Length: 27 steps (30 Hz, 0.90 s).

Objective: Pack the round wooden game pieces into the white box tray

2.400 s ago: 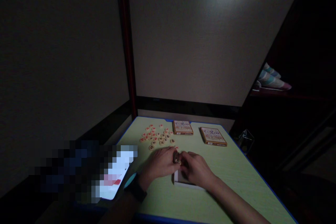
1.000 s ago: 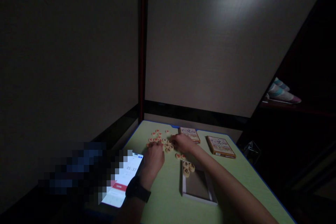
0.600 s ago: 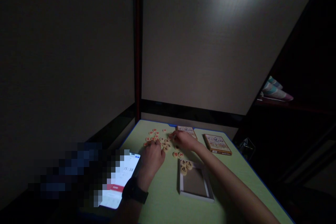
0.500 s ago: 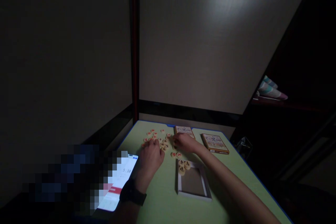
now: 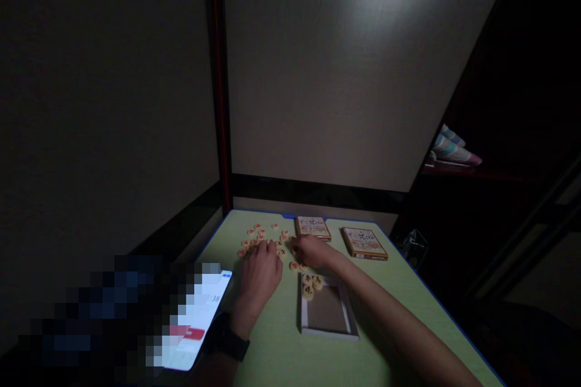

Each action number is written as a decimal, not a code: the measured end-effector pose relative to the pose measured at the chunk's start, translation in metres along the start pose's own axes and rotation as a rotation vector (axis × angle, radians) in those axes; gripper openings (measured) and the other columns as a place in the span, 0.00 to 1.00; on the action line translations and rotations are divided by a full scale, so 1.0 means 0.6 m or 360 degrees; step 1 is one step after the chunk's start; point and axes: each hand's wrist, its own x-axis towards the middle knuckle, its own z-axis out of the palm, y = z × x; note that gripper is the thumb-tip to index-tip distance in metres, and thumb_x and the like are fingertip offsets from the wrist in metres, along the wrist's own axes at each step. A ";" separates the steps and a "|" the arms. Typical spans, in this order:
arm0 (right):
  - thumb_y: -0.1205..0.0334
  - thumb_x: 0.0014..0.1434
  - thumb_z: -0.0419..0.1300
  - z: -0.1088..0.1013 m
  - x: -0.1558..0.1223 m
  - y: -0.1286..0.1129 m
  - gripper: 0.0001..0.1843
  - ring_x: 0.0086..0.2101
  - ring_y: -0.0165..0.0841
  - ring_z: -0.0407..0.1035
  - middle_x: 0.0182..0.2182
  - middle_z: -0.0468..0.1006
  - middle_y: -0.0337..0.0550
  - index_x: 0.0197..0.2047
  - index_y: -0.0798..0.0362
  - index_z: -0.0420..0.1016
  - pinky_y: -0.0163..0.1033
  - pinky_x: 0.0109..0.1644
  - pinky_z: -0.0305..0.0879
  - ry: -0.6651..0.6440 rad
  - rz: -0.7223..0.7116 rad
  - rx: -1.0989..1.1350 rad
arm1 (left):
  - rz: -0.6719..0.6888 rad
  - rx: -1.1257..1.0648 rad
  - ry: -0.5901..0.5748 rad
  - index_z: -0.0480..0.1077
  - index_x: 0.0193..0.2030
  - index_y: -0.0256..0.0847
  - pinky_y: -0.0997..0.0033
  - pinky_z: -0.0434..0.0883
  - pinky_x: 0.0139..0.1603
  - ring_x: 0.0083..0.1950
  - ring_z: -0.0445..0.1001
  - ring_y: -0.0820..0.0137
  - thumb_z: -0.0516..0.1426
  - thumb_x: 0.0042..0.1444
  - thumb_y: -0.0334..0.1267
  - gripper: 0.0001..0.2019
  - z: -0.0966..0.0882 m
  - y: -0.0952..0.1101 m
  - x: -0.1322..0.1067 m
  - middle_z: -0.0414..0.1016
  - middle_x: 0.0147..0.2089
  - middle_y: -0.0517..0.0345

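Round wooden xiangqi pieces (image 5: 260,232), marked in red or black, lie scattered on the far left of the green table. Over their near side, my left hand (image 5: 262,269) rests with fingers apart and bent, the tips touching several pieces. My right hand (image 5: 311,250) is at the right edge of the group, its fingers pinched at a xiangqi piece (image 5: 292,241) that they partly cover. Nearer to me, a shallow open box (image 5: 330,334) has three black-marked pieces (image 5: 308,291) in its far left corner. Two red-marked pieces (image 5: 295,266) lie just beyond it.
A flat printed box (image 5: 313,227) lies at the far edge behind my right hand, and a second printed box (image 5: 364,243) is to its right. A lit phone (image 5: 200,320) stands at the left, beside my watch wrist. Panel walls (image 5: 318,103) enclose the far side.
The whole view has shifted, so the table sits a little further left. My right fingers have moved slightly closer to the pieces by my left hand. The three pieces in the box have stayed put.
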 end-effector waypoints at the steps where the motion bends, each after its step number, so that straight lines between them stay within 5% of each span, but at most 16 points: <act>1: 0.71 0.55 0.55 0.001 -0.001 -0.001 0.10 0.35 0.36 0.71 0.36 0.80 0.48 0.39 0.55 0.75 0.35 0.36 0.57 0.0015 0.0008 0.0007 | 0.0009 -0.0007 0.0002 0.69 0.53 0.38 0.66 0.71 0.44 0.50 0.74 0.61 0.49 0.63 0.34 0.15 0.000 0.001 0.000 0.73 0.51 0.45; 11: 0.71 0.62 0.52 0.009 -0.007 0.013 0.12 0.42 0.36 0.69 0.44 0.75 0.54 0.46 0.59 0.72 0.36 0.46 0.60 0.0190 0.0035 0.0167 | 0.0042 -0.0062 -0.0020 0.69 0.52 0.38 0.67 0.71 0.44 0.48 0.75 0.62 0.45 0.65 0.32 0.15 0.009 0.007 -0.002 0.74 0.51 0.44; 17: 0.74 0.60 0.52 0.002 -0.016 0.015 0.15 0.44 0.36 0.68 0.45 0.75 0.53 0.49 0.59 0.73 0.37 0.48 0.61 0.0282 0.0019 0.0306 | 0.0258 -0.0203 -0.0052 0.72 0.45 0.40 0.66 0.70 0.47 0.47 0.75 0.64 0.48 0.65 0.33 0.12 0.004 0.012 -0.007 0.76 0.46 0.50; 22: 0.75 0.57 0.53 -0.038 -0.106 0.007 0.16 0.41 0.35 0.69 0.41 0.75 0.48 0.46 0.55 0.74 0.37 0.45 0.62 0.0421 -0.0023 0.0466 | 0.0471 -0.0448 -0.0075 0.72 0.43 0.42 0.69 0.69 0.49 0.46 0.74 0.68 0.48 0.66 0.36 0.11 0.006 0.027 -0.015 0.75 0.46 0.54; 27: 0.71 0.61 0.53 -0.038 -0.213 -0.034 0.13 0.39 0.34 0.70 0.41 0.74 0.46 0.46 0.52 0.73 0.35 0.43 0.63 0.0174 0.0014 0.0510 | 0.0514 -0.0500 -0.0103 0.71 0.47 0.43 0.67 0.70 0.49 0.47 0.74 0.67 0.45 0.66 0.36 0.14 0.009 0.041 -0.023 0.73 0.49 0.53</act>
